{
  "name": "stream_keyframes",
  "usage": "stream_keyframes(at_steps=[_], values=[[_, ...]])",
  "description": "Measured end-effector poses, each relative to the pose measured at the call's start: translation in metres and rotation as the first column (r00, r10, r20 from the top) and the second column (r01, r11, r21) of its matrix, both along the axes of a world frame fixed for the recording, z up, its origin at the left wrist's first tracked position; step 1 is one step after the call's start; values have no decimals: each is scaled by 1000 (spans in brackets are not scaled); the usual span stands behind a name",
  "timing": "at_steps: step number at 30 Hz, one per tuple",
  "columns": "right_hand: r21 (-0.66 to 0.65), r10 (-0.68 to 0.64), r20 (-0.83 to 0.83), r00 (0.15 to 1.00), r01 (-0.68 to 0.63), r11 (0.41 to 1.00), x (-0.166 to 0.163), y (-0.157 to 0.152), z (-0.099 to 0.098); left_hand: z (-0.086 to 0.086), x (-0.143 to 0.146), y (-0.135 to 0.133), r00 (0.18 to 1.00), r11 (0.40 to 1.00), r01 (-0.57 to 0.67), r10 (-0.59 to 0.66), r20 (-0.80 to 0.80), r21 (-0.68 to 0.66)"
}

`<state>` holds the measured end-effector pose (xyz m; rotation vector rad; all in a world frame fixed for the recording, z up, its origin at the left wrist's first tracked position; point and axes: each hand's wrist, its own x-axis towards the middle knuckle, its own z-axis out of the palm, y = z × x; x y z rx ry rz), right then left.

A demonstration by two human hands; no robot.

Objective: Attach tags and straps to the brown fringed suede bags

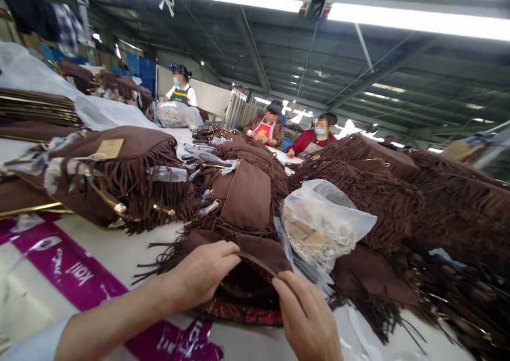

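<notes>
A brown fringed bag lies in front of me with its mouth spread apart, showing a dark inside and a patterned red edge at the bottom. My left hand pinches the upper rim of the opening near its middle. At the right end of that same rim, my right hand has its thumb and fingers closed on the edge. Dark fringe sticks out on the bag's left side. Just behind it rests a brown flap piece on more fringed bags.
A clear plastic bag of tags stands to the right. Heaps of fringed brown bags fill the right side; more, one with a cardboard tag, lie left. Purple printed plastic covers the table's left front. Several people work beyond.
</notes>
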<state>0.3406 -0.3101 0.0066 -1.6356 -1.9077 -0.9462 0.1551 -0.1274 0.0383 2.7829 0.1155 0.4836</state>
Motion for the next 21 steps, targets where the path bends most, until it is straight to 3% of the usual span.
stream_keyframes(at_steps=[2, 4, 6, 8, 9, 11, 14, 18, 21], values=[[-48, 162, -9, 987, -162, 986, -12, 0, -2, 13, 3, 6, 1000, 1000, 1, 0, 29, -24], [-197, 251, -58, 966, -257, 946, -24, 5, -13, 25, 6, 10, 999, 999, 11, -9, 47, -44], [-356, 121, -119, 986, -156, 921, -31, 12, -30, 35, 8, 11, 998, 998, 18, -15, 58, -57], [-440, -153, -161, 975, 68, 895, -30, 19, -46, 41, 9, 10, 998, 998, 6, -3, 56, -59], [-445, -265, -189, 946, 158, 881, -27, 23, -52, 42, 8, 9, 999, 998, 0, 2, 49, -55], [-441, -353, -274, 895, 210, 873, -19, 27, -59, 41, 5, 6, 1000, 999, 2, -1, 18, -48], [-422, -321, -374, 870, 149, 894, -9, 26, -56, 34, -1, 1, 999, 998, 24, -26, -41, -51], [-403, -294, -350, 889, 141, 904, -6, 16, -47, 20, -7, -5, 988, 998, -20, 9, -154, -66], [-381, -193, -315, 929, 63, 923, -13, 5, -44, 13, -21, -8, 962, 970, 144, -184, -204, -196]])
